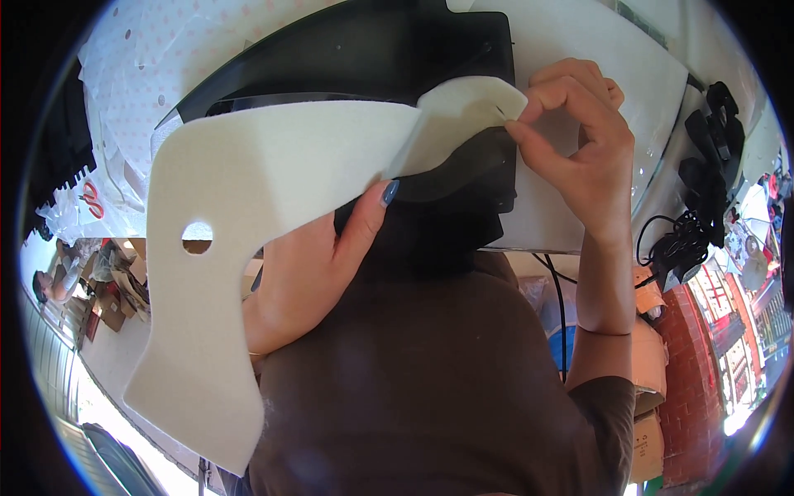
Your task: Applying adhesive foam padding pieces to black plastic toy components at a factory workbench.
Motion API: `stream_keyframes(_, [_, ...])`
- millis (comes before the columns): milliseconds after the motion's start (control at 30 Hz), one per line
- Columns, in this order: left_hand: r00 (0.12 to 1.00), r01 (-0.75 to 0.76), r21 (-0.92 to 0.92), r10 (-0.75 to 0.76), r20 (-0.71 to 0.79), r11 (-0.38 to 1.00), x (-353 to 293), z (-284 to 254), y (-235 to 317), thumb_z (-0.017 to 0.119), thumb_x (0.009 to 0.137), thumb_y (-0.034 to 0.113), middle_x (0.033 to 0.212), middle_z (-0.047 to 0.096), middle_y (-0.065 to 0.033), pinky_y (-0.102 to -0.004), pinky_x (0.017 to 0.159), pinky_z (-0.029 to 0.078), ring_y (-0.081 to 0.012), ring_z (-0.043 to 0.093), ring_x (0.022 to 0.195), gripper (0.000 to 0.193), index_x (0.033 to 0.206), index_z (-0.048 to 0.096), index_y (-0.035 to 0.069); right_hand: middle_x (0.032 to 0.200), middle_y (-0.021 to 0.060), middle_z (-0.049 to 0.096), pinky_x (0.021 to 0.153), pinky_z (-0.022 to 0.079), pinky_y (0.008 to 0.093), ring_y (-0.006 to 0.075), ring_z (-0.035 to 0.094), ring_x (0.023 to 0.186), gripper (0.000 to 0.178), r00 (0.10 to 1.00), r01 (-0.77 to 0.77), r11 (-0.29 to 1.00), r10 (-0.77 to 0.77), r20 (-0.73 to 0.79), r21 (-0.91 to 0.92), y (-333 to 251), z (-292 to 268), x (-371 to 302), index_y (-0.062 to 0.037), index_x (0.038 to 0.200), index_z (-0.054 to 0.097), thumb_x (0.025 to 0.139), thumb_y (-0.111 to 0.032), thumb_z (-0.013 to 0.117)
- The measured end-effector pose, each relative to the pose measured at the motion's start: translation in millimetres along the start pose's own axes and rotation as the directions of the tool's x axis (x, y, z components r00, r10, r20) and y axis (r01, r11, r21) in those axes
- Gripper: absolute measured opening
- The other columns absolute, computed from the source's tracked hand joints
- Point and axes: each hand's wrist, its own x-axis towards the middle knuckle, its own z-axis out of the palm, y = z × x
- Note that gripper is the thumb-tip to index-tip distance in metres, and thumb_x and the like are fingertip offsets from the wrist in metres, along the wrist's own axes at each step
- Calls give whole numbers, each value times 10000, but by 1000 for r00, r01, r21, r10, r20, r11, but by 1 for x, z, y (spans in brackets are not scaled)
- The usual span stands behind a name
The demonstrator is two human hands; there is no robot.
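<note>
The pale surface [579,33] spans the top of the frame, its near edge passing below the right wrist at middle right. On it lies the black panel [356,50], top centre, its straight side facing right and its lower part reaching the middle near the shirt [397,372]. The felt [198,174], a cream cut-out with one round hole, spreads from lower left to upper centre, raised over the panel; its long lower arm hangs free at lower left, probably because the grip is at the other arm. The left hand [310,269], at centre, clasps the felt's lower edge, thumb in front and fingers hidden behind, seemingly bearing the weight. The right hand [591,136], upper right, pinches the felt's narrow tip between thumb and forefinger, which appears to keep that bent end drawn out. Bare surface between this hand and the dark bundle [711,140] at far right gives sideways room; toward the shirt there is less. A loose cable [674,240] coils at that edge, and red-handled scissors [92,200] lie at far left, well apart from both hands.
</note>
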Motion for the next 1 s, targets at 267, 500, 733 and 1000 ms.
stream_keyframes(267, [995,49,5,-49,82,999,2,-2,1,597,918,216,826,644,-122,-328,662,472,-280,589,690,248,996,642,-15,803,-39,571,805,262,319,152,520,827,226,991,113,994,-113,-74,-11,5,5,-4,-134,720,587,593,-35,745])
stream_keyframes(500, [1000,-11,-33,11,9,999,5,3,-5,611,904,170,856,648,-133,-330,700,471,-285,594,730,219,1000,638,-25,891,28,555,792,382,269,142,503,877,175,996,-54,993,60,-59,101,4,-11,10,-34,823,596,694,-34,714])
stream_keyframes(733, [993,121,-91,-120,14,988,-2,-2,5,592,915,148,882,638,-149,-323,703,467,-277,588,744,229,1044,613,-40,943,39,562,833,387,276,170,522,910,118,983,-181,980,180,-25,-86,-4,-12,8,-36,786,616,730,-94,702])
stream_keyframes(1000, [987,158,-71,-156,40,985,-1,-2,5,561,928,131,881,635,-144,-320,707,468,-263,588,749,223,1050,606,-50,946,38,557,844,389,300,191,516,937,120,982,-185,973,181,-46,-135,-2,-5,6,-44,773,628,711,-98,716])
